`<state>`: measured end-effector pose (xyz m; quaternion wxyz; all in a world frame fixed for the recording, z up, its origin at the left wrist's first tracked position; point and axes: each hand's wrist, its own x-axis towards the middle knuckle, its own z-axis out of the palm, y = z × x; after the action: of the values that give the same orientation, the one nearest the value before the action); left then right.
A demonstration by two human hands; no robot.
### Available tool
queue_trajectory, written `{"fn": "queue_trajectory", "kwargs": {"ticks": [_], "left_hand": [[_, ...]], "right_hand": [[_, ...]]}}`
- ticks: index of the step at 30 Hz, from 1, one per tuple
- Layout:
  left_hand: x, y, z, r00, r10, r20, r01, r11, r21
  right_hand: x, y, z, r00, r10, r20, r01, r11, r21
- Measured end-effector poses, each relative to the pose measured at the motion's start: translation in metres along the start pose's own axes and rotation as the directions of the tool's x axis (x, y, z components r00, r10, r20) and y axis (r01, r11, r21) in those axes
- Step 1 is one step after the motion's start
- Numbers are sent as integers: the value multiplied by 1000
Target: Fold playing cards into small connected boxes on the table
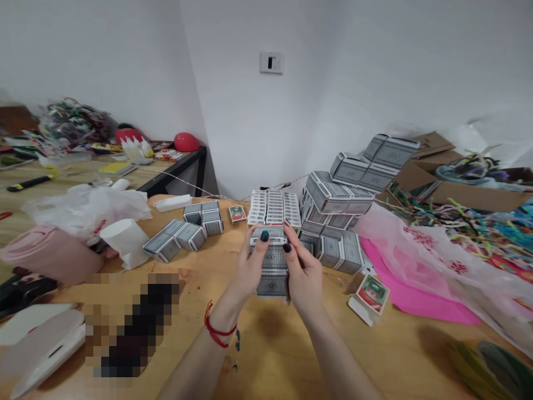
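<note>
Both hands meet over the middle of the bench [266,355], holding a column of patterned card packs [272,265] between them. The left hand [249,265] presses the column's left side, its thumb laid across the top pack; the right hand [303,273] closes on the right side, fingertips at the upper edge. So each grip is clenched on the packs, and the column stands upright, its foot at or just above the wood; I cannot tell whether it touches.

Just behind the hands lies a flat tray of packs [275,207] in rows. To the right a pile of cartons [337,219] leans against itself, with more cartons stacked higher towards a cardboard box [441,183]. A small red-and-green pack [372,294] lies near the right wrist, beside a pink bag [420,266]. Left of the hands sit loose cartons [183,233] and a white cup [125,241].

The risk, as I judge it, is in the column itself: it is held only by side pressure, so a slack or uneven squeeze could let the middle packs bow out and spill. A tilt towards the right could knock the leaning pile, which looks loosely set. The thumb on top steadies only the uppermost pack.
</note>
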<state>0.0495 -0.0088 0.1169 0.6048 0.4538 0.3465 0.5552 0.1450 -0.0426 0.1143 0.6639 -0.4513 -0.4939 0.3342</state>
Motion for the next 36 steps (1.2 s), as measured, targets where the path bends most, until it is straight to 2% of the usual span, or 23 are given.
{"fn": "queue_trajectory", "kwargs": {"ticks": [5, 10, 12, 14, 16, 17, 19, 21, 22, 24, 27, 29, 32, 34, 36], "left_hand": [[-2, 0, 0, 997, 79, -13, -77, 990, 117], [-1, 8, -6, 974, 176, 141, -196, 971, 140], [-1, 11, -10, 954, 256, 156, -277, 951, 135], [0, 14, -13, 921, 362, 142, -381, 914, 142], [-1, 17, -15, 867, 483, 119, -497, 851, 170], [-2, 18, -15, 836, 538, 109, -549, 814, 191], [-3, 19, -14, 773, 626, 102, -630, 739, 239], [-5, 18, -13, 717, 685, 130, -689, 667, 284], [-6, 16, -12, 687, 707, 165, -718, 627, 303], [-8, 14, -12, 620, 738, 266, -778, 535, 330], [-9, 15, -14, 538, 730, 421, -839, 415, 353], [-11, 19, -16, 515, 705, 488, -853, 363, 376], [-13, 27, -18, 497, 670, 552, -864, 324, 386], [-15, 31, -19, 495, 638, 590, -869, 346, 355], [-14, 32, -20, 520, 621, 587, -853, 411, 322]], "right_hand": [[1, -2, -3, 999, -7, 43, 9, 999, -47], [7, -10, -13, 987, 85, 137, -92, 994, 51], [12, -6, -19, 993, 114, 36, -118, 983, 138], [16, 0, -27, 983, 183, -31, -179, 978, 105], [19, 6, -33, 952, 305, -10, -305, 952, -32], [19, 7, -36, 920, 387, 59, -379, 919, -108], [18, 7, -37, 821, 525, 224, -494, 850, -182], [15, 4, -33, 730, 569, 379, -577, 810, -105], [14, 2, -29, 705, 554, 442, -611, 792, -19], [13, -2, -22, 688, 504, 521, -674, 710, 203], [13, -6, -15, 654, 471, 592, -742, 553, 379], [14, -7, -14, 654, 443, 614, -748, 504, 433], [16, -7, -16, 680, 409, 608, -729, 463, 505], [17, -5, -18, 701, 409, 584, -712, 440, 547], [17, -2, -20, 718, 427, 550, -696, 434, 572]]}}
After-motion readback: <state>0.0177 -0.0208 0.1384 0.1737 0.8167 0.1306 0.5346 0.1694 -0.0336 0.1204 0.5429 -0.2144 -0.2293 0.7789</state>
